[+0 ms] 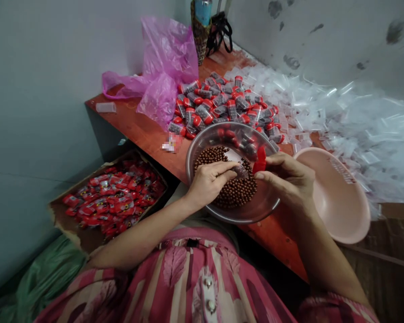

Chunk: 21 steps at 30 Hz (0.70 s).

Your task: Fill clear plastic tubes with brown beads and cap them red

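Note:
A metal bowl (276, 204) holds many small round brown balls (237, 193). Over it, my left hand (210, 181) is closed on a small clear plastic container (241, 171), which is tilted low among the balls. Between the thumb and fingers of my right hand (291, 177) is a red plastic cap (260, 160), its flip lid raised. The cap and the container are apart. Just behind the bowl lies a heap of filled clear containers with red caps (230, 107).
Empty clear containers (357, 130) are piled at right, beside a pink basin (343, 206). A pink plastic bag (168, 54) and a bottle (202, 13) stand at the back. Below left, a cardboard box (62, 215) holds red wrapped pieces (116, 193).

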Tool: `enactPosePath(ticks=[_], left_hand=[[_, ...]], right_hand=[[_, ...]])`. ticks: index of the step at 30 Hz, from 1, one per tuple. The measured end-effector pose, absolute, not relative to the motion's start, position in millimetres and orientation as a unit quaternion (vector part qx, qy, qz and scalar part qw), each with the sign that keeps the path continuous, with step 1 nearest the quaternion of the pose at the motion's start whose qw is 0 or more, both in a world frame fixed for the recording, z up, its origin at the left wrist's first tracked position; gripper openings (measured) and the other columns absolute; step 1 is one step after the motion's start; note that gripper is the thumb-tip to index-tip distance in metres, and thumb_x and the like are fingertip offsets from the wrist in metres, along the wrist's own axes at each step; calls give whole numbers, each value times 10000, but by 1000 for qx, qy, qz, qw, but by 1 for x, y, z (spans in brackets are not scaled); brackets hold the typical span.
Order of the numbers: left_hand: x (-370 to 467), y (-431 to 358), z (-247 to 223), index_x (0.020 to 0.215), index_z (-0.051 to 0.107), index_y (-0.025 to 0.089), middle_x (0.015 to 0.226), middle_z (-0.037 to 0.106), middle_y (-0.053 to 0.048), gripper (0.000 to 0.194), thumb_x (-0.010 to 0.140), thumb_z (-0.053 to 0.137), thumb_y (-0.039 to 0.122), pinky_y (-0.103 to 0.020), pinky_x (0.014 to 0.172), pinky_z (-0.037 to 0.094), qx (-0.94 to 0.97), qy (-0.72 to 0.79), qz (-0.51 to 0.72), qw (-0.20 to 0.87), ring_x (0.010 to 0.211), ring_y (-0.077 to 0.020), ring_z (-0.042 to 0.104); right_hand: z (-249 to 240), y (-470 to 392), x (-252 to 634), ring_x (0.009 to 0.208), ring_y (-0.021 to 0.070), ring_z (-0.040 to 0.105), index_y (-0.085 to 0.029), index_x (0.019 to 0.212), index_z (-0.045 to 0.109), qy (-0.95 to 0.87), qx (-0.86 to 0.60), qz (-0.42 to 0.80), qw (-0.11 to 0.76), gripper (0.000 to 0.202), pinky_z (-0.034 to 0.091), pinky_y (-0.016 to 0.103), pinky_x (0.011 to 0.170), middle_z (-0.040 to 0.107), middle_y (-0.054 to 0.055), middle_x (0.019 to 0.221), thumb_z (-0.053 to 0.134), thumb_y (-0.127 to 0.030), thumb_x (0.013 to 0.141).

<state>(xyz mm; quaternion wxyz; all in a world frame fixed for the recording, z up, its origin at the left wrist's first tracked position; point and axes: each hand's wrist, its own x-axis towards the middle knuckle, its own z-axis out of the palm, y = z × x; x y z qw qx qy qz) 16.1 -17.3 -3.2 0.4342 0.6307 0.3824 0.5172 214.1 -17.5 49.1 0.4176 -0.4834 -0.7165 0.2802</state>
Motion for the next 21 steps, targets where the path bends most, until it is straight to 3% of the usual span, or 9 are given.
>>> enactPosePath(ticks=[5,18,21], left_hand=[[17,-19,-2,1004,760,190,995,781,-36,205,846,640,140,-254,860,553,629,394,527,415,914,-165,732],[16,-26,-7,949,775,212,996,776,-45,222,872,583,134,-256,874,540,687,376,502,367,937,-172,726],[15,-23,-4,942,778,212,979,781,-46,197,865,599,181,-266,841,542,668,411,476,397,900,-184,728]], right_hand=[[45,-13,209,667,147,589,-210,851,700,-740,-476,292,374,203,467,276,613,652,9,759,797,-346,736],[59,-7,203,593,133,568,-188,778,646,-865,-405,186,231,146,455,255,563,608,14,676,699,-316,823],[61,6,207,680,156,631,-207,913,675,-877,-383,218,192,149,511,277,619,671,28,794,663,-342,852]])
